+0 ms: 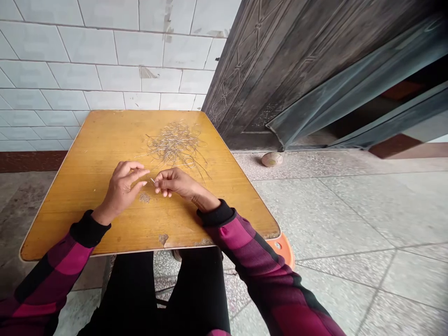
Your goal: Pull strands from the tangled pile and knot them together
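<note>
Over a table (87,154), the left hand (122,189) and right hand (177,183) face each other, with a short wire (152,180) between their fingers (143,172). Just ahead of the fingers, a tangle of wire (174,144) lies on the table. Behind the table stands a wall (105,60). To the right of the fingers, past the table's edge, is a door (280,70), a stone (272,159) at its foot (on the floor (343,219)). A stool (284,249) sits under the table's near right corner.
</note>
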`<state>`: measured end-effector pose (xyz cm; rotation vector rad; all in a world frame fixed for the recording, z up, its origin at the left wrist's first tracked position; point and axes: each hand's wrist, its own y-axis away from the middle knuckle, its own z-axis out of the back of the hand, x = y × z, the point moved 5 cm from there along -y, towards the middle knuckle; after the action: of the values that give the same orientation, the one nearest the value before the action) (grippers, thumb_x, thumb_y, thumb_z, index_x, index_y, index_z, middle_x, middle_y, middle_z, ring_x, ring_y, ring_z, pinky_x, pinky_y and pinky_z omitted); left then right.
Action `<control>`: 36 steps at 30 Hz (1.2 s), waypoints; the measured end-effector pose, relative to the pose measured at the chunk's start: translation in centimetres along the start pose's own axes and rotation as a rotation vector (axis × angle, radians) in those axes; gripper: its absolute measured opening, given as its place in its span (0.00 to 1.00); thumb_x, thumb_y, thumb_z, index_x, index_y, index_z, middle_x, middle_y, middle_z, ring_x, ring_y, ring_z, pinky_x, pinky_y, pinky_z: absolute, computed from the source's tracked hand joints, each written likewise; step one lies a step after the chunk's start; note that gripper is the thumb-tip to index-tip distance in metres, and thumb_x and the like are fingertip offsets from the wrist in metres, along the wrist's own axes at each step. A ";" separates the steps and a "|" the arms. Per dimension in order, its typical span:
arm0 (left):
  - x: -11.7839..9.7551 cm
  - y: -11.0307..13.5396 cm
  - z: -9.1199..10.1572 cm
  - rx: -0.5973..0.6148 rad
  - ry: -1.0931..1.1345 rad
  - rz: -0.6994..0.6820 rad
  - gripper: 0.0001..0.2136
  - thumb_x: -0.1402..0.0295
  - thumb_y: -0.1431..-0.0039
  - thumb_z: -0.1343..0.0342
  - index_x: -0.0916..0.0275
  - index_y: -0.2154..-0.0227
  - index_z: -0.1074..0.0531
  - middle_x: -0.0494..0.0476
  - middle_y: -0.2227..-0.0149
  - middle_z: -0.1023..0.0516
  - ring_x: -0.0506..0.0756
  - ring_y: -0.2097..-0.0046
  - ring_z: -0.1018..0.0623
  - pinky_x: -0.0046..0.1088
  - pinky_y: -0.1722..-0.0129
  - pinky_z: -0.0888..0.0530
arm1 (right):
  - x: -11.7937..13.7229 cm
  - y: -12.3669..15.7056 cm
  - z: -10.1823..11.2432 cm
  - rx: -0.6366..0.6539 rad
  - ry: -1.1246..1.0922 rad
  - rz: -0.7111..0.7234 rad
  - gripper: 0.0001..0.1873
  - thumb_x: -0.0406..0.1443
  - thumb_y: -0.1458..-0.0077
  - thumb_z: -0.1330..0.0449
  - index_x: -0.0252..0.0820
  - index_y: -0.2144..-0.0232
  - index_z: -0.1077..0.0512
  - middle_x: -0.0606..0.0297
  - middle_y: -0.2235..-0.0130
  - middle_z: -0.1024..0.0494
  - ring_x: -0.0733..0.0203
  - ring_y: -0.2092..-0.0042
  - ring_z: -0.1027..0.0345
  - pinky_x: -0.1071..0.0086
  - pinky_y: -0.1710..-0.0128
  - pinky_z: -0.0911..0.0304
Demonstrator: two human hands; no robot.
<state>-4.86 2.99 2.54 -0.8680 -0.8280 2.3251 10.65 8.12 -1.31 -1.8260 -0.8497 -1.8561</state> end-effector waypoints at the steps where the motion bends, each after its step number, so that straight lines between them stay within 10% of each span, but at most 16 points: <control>1: -0.4 0.0 0.1 0.025 -0.090 -0.085 0.10 0.74 0.44 0.43 0.58 0.59 0.25 0.59 0.56 0.26 0.58 0.53 0.28 0.42 0.53 0.31 | 0.0 0.1 0.0 0.004 0.007 -0.012 0.02 0.31 0.54 0.39 0.36 0.74 0.28 0.70 0.77 0.24 0.74 0.80 0.35 0.81 0.81 0.42; 10: -2.3 0.3 -0.5 0.076 -0.446 -0.438 0.08 0.75 0.39 0.48 0.60 0.67 0.24 0.61 0.57 0.23 0.59 0.55 0.28 0.39 0.59 0.33 | -0.7 -0.3 -0.4 0.090 -0.059 -0.108 0.05 0.32 0.53 0.37 0.34 0.73 0.26 0.69 0.79 0.24 0.76 0.83 0.38 0.83 0.84 0.45; 36: -1.7 0.3 -0.9 0.189 -0.197 -0.359 0.09 0.74 0.39 0.49 0.59 0.71 0.25 0.57 0.65 0.21 0.57 0.59 0.28 0.37 0.60 0.33 | -1.4 -0.4 -0.6 0.253 -0.028 -0.084 0.11 0.36 0.54 0.33 0.36 0.71 0.31 0.70 0.76 0.23 0.75 0.81 0.36 0.83 0.83 0.43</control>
<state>-3.18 1.99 2.48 -0.3771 -0.7562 2.1450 10.03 7.90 -2.70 -1.6862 -1.1316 -1.6865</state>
